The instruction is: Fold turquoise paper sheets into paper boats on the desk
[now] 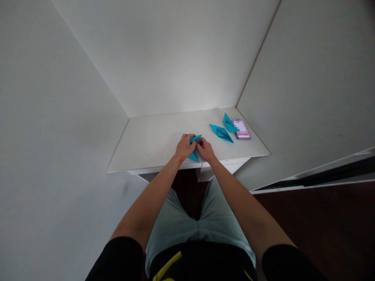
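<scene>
Both hands meet near the front edge of the white desk [152, 144], at about 6 o'clock on its top. Between them is a folded teal paper piece [194, 157]. One pointed tip shows above the hands toward 12 o'clock and another pokes out below them toward 6 o'clock. The left hand [184, 146] grips the piece from the 9 o'clock side, its fingers [187, 137] curled closed over the upper edge. The right hand [206, 150] holds it from the 3 o'clock side, fingers [201, 145] pinched shut on the paper. The piece sits low over the desk; I cannot tell whether it touches the surface.

At about 2 o'clock from the hands, well apart from them, a finished teal paper shape [221, 133] lies flat on the desk, long and pointed. Just beyond it, further toward 2 o'clock, a second teal shape [228, 123] stands with one tip up. Its right side is just beside a small pink and white object [241, 129], which is blurred beyond reading.

White walls close in the desk at 9, 12 and 3 o'clock. Under the forearms, pale shorts [175, 226] cover the person's lap, and a dark floor [322, 218] shows toward 4 o'clock.
</scene>
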`<state>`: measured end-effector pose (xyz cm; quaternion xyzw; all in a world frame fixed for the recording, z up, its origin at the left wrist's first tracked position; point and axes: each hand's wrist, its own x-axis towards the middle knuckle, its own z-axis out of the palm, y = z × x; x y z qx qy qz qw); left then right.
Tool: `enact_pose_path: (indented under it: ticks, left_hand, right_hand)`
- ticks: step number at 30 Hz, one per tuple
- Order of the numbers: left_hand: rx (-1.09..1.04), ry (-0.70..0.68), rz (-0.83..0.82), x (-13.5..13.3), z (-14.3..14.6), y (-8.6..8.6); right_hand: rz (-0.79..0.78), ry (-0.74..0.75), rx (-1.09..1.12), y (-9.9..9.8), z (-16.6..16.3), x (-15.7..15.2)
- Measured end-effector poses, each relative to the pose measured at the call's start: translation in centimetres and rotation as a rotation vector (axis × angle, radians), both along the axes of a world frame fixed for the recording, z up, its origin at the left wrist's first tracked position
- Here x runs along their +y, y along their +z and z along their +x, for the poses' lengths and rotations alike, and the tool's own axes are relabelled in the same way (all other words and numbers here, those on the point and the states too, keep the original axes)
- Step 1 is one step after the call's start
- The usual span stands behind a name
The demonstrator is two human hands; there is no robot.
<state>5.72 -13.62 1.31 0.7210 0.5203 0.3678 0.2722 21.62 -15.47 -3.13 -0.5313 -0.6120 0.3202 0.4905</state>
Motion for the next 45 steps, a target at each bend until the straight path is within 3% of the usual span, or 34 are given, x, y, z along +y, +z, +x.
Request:
enact_pose_path:
  ticks: [11, 18, 27, 32, 35, 38, 45]
  left_hand:
    - [-0.109, -0.159, -0.121, -0.9, -0.4, -1.1]
    - [-0.197, -0.115, -0.191, -0.8, -0.2, -0.7]
    - [-0.061, 0.05, 0.085, -0.3, -1.9, 1.4]
    - [0.203, -0.049, 0.24, -1.8, -2.0, 1.4]
    - [0.339, -0.082, 0.246, -3.0, -1.7, 0.8]
    - [0.383, -0.017, 0.199, -3.6, -1.3, 0.5]
    - [0.385, 0.103, 0.097, -3.2, -0.2, 1.4]
  right_hand:
    - [-0.058, -0.053, 0.302, -0.3, 0.6, 0.6]
    - [-0.081, -0.094, 0.549, -0.2, 0.8, 0.8]
    - [-0.079, -0.061, 0.701, -0.9, 0.8, 1.3]
    - [-0.064, -0.058, 0.722, -1.1, 1.2, 1.4]
    - [-0.048, -0.063, 0.722, -1.2, 1.3, 1.5]
    - [-0.033, -0.065, 0.709, -1.2, 1.3, 1.5]
    - [-0.049, -0.028, 0.645, 0.0, 1.1, 0.9]
